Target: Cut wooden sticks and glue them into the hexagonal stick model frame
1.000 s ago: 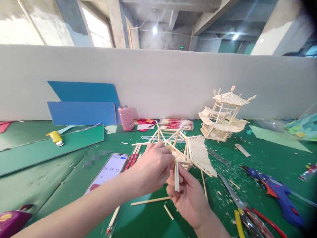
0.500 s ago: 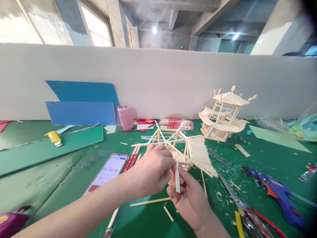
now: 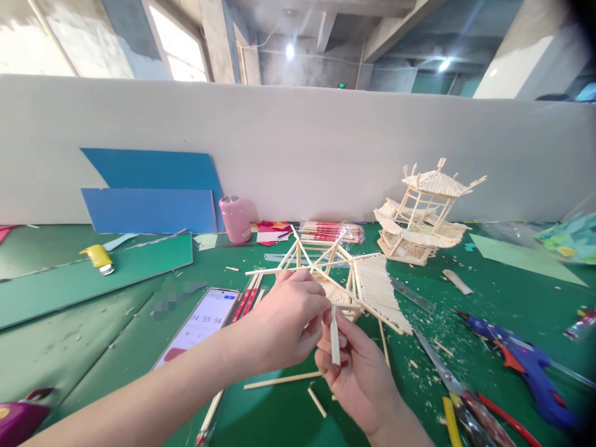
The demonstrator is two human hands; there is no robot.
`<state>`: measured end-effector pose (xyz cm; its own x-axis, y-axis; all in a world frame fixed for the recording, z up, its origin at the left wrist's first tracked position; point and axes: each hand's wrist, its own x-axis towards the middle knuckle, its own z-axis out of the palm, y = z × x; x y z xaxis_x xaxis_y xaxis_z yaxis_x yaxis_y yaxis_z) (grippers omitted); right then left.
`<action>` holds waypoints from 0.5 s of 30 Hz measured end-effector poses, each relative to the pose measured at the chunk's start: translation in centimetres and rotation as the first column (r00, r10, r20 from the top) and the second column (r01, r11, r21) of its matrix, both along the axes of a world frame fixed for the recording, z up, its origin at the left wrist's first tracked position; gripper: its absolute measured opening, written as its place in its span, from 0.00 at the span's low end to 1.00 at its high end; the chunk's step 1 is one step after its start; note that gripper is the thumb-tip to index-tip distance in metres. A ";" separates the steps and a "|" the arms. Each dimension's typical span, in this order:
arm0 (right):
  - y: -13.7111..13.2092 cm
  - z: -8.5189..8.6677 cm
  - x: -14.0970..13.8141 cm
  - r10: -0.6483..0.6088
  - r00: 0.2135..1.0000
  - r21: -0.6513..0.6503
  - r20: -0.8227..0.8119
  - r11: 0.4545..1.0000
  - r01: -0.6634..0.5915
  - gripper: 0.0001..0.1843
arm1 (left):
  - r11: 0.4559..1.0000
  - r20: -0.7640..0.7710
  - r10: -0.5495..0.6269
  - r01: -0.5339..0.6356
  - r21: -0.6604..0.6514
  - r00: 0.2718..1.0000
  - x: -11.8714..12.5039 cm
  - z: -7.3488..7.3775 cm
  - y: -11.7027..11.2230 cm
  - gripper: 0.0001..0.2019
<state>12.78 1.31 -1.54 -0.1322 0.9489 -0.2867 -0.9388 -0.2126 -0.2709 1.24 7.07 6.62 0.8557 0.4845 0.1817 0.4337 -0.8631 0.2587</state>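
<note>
In the head view a half-built wooden stick model (image 3: 326,273) stands in front of me, with crossed roof sticks and one panel of close-laid sticks at its right. My right hand (image 3: 361,372) is closed around a short pair of wooden sticks (image 3: 335,341), their upper end at the model's near edge. My left hand (image 3: 298,313) reaches across beside it, fingers curled close to that same end. What its fingertips grip is hidden behind the hand. Loose sticks (image 3: 282,380) lie on the green table below both hands.
A finished stick pavilion (image 3: 423,211) stands at the back right. At the right lie a blue glue gun (image 3: 516,354), scissors (image 3: 440,360) and a ruler (image 3: 413,294). A phone (image 3: 200,326), a pink cup (image 3: 235,220) and a yellow glue bottle (image 3: 97,257) are to the left.
The view has shifted very slightly. Both hands and the sticks keep nearly the same place at the model's near edge.
</note>
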 end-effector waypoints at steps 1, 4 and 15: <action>0.0 0.0 0.0 0.000 1.000 -0.001 0.004 1.000 0.000 0.09 | 1.000 -0.001 0.000 0.000 -0.002 1.000 0.0 0.0 0.1 0.10; 0.1 0.0 0.0 -0.006 1.000 -0.004 0.014 1.000 0.006 0.09 | 1.000 -0.007 -0.003 0.003 -0.010 1.000 0.0 -0.1 0.1 0.10; -0.3 0.3 0.4 0.060 0.997 -0.020 0.042 0.998 -0.060 0.12 | 0.997 0.040 0.059 -0.061 0.048 0.997 -0.2 0.4 -0.4 0.12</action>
